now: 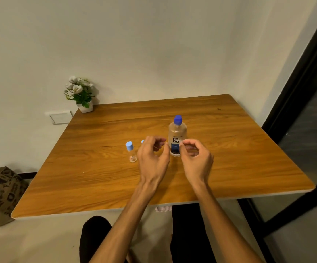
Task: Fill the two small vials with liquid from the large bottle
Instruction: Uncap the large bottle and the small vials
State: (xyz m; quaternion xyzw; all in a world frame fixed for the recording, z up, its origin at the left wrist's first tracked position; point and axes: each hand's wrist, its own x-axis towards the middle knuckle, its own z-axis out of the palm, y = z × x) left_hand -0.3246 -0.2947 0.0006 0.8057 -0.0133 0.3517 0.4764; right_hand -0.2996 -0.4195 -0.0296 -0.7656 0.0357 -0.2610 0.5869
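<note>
The large clear bottle (pixel 177 136) with a dark blue cap and a dark label stands upright near the middle of the wooden table (pixel 97 177). One small vial (pixel 131 151) with a light blue cap stands upright to its left. A second vial (pixel 142 141) shows only a sliver of light blue cap behind my left hand. My left hand (pixel 153 155) hovers between the vials and the bottle, fingers curled and apart, holding nothing. My right hand (pixel 196 158) hovers just in front of the bottle's lower right, fingers curled and empty.
A small white pot of white flowers (pixel 80 94) stands at the table's far left corner by the wall. A patterned bag (pixel 1 194) lies on the floor to the left. A dark door frame (pixel 296 114) runs along the right.
</note>
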